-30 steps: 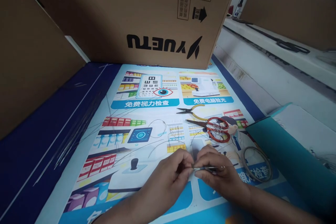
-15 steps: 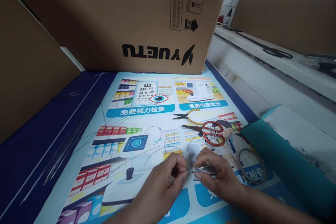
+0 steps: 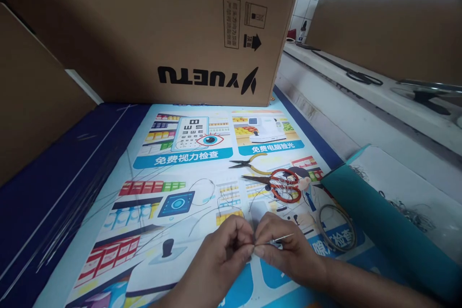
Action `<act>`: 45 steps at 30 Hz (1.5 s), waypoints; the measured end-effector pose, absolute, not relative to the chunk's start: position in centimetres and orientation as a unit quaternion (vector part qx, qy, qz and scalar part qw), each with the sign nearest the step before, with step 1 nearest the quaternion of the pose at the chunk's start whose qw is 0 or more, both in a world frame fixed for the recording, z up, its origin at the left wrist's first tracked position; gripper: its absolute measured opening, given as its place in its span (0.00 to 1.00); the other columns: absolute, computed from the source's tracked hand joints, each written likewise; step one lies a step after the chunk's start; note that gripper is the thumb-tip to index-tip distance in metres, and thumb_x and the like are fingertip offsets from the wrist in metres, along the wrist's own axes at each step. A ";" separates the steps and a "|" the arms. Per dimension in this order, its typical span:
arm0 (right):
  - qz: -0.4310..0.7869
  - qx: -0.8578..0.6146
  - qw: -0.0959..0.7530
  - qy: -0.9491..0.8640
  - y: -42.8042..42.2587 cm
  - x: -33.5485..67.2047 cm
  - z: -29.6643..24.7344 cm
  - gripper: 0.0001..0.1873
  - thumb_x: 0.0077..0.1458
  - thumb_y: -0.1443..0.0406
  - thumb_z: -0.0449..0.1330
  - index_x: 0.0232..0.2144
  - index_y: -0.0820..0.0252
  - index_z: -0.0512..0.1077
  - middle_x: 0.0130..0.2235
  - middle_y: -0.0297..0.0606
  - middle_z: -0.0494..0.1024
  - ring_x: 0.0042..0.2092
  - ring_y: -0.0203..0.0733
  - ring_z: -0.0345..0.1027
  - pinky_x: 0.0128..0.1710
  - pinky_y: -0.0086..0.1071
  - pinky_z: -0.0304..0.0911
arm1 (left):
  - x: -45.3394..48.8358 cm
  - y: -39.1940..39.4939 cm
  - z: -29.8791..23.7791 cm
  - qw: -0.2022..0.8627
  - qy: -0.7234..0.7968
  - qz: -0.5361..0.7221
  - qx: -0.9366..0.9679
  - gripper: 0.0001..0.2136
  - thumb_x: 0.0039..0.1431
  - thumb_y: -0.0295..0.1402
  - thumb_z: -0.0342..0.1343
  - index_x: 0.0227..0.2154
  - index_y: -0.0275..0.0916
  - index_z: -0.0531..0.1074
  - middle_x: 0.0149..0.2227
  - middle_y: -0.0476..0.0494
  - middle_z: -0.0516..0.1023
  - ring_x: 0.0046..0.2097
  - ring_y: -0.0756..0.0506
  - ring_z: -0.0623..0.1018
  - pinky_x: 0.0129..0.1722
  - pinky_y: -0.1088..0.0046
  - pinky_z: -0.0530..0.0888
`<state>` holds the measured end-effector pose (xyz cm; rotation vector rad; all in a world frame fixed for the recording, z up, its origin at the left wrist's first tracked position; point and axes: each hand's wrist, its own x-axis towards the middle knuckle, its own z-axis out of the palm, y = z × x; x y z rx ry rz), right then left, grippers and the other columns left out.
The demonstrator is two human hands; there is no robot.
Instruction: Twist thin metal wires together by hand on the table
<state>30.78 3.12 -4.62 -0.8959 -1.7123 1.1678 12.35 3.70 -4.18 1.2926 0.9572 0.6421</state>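
Observation:
My left hand (image 3: 220,257) and my right hand (image 3: 285,252) meet low in the view, fingertips pinched together. A thin metal needle-like tool (image 3: 279,239) sticks out rightward from the right hand's pinch. The left hand's fingers press against its near end, where a fine wire seems held. Both hands hover just above a colourful printed poster (image 3: 173,187). Loose thin wires (image 3: 212,192) curl on the poster just beyond the hands.
Red-handled scissors (image 3: 283,185) and yellow-handled pliers (image 3: 252,163) lie past the hands. A wire coil (image 3: 337,233) sits right of them beside a teal folder (image 3: 375,231). A big YUETU cardboard box (image 3: 180,33) stands behind; long straight wires (image 3: 83,192) lie on the left.
The camera tipped, so everything slid down and left in view. The hands closed tighter together and the tool's tip now angles up to the right.

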 end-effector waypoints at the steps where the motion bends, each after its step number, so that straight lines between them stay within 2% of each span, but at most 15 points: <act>1: 0.467 -0.351 0.429 -0.689 3.1 30.6 -4.6 0.04 0.54 0.69 0.60 0.27 0.60 0.73 0.27 0.37 0.72 0.32 0.38 0.65 0.36 0.33 0.61 | 12.5 3.8 -4.3 0.685 0.410 0.292 0.526 0.05 0.55 0.32 0.54 0.29 0.39 0.63 0.26 0.53 0.65 0.28 0.52 0.67 0.28 0.77 0.64; 5: 0.454 -0.365 0.420 -0.696 3.0 30.4 -4.4 0.01 0.52 0.68 0.62 0.30 0.60 0.73 0.28 0.36 0.72 0.32 0.37 0.65 0.34 0.31 0.61 | 12.7 3.9 -4.9 0.763 0.389 0.312 0.411 0.12 0.51 0.35 0.60 0.27 0.38 0.61 0.19 0.57 0.65 0.20 0.55 0.68 0.22 0.81 0.61; 9: 0.433 -0.379 0.411 -0.707 2.9 30.2 -4.4 0.07 0.48 0.66 0.66 0.32 0.61 0.74 0.28 0.37 0.72 0.31 0.38 0.65 0.32 0.30 0.61 | 12.6 3.8 -5.3 0.769 0.391 0.319 0.392 0.13 0.49 0.35 0.62 0.27 0.38 0.62 0.18 0.59 0.66 0.18 0.57 0.68 0.19 0.83 0.60; 16: 0.417 -0.346 0.455 -0.707 3.0 30.1 -4.5 0.04 0.50 0.64 0.65 0.30 0.59 0.76 0.25 0.36 0.73 0.29 0.37 0.65 0.32 0.31 0.61 | 12.9 3.5 -5.0 0.760 0.432 0.296 0.385 0.14 0.47 0.37 0.63 0.25 0.38 0.61 0.13 0.59 0.68 0.14 0.54 0.70 0.15 0.83 0.58; 23: 0.413 -0.357 0.448 -0.707 2.8 30.1 -4.0 0.09 0.53 0.61 0.62 0.24 0.59 0.73 0.24 0.36 0.73 0.29 0.37 0.66 0.33 0.33 0.62 | 12.9 3.4 -5.3 0.769 0.422 0.288 0.383 0.17 0.45 0.43 0.63 0.27 0.38 0.62 0.15 0.54 0.72 0.19 0.51 0.75 0.19 0.81 0.64; 26: 0.409 -0.363 0.445 -0.709 2.8 30.2 -3.9 0.10 0.53 0.60 0.62 0.24 0.59 0.73 0.24 0.37 0.74 0.29 0.38 0.67 0.34 0.32 0.62 | 12.7 3.5 -5.7 0.769 0.404 0.291 0.402 0.18 0.44 0.44 0.64 0.27 0.38 0.62 0.17 0.57 0.70 0.18 0.54 0.72 0.19 0.82 0.62; 30: 0.435 -0.377 0.436 -0.691 3.0 31.1 -3.4 0.09 0.53 0.61 0.61 0.24 0.59 0.72 0.26 0.37 0.73 0.30 0.38 0.66 0.34 0.32 0.62 | 11.8 4.0 -5.1 0.728 0.422 0.284 0.460 0.15 0.50 0.41 0.61 0.25 0.38 0.61 0.18 0.57 0.66 0.18 0.56 0.66 0.19 0.82 0.58; 33: 0.476 -0.394 0.456 -0.640 3.4 32.1 -3.3 0.06 0.52 0.64 0.61 0.26 0.61 0.72 0.27 0.36 0.71 0.30 0.38 0.64 0.32 0.32 0.61 | 11.1 4.4 -4.0 0.689 0.454 0.274 0.495 0.10 0.54 0.36 0.57 0.26 0.39 0.63 0.21 0.56 0.64 0.22 0.55 0.66 0.22 0.80 0.61; 37: 0.531 -0.404 0.473 -0.576 3.7 32.6 -3.6 0.06 0.52 0.64 0.62 0.27 0.61 0.71 0.27 0.33 0.69 0.30 0.36 0.63 0.31 0.30 0.60 | 11.0 4.5 -2.8 0.668 0.472 0.285 0.499 0.07 0.55 0.34 0.55 0.28 0.39 0.63 0.23 0.56 0.63 0.24 0.53 0.65 0.24 0.79 0.63; 41: 0.569 -0.421 0.419 -0.568 3.5 32.1 -3.6 0.08 0.50 0.62 0.63 0.31 0.61 0.72 0.28 0.33 0.70 0.29 0.34 0.63 0.28 0.27 0.60 | 11.4 4.0 -2.7 0.670 0.475 0.292 0.491 0.08 0.55 0.35 0.55 0.27 0.39 0.62 0.22 0.56 0.62 0.23 0.53 0.66 0.23 0.79 0.62; 45: 0.531 -0.412 0.377 -0.638 3.2 31.4 -3.6 0.06 0.53 0.63 0.62 0.32 0.60 0.75 0.29 0.35 0.73 0.31 0.36 0.65 0.32 0.29 0.62 | 11.8 3.5 -2.8 0.676 0.461 0.284 0.499 0.08 0.55 0.34 0.55 0.27 0.39 0.62 0.22 0.56 0.63 0.22 0.54 0.66 0.22 0.79 0.61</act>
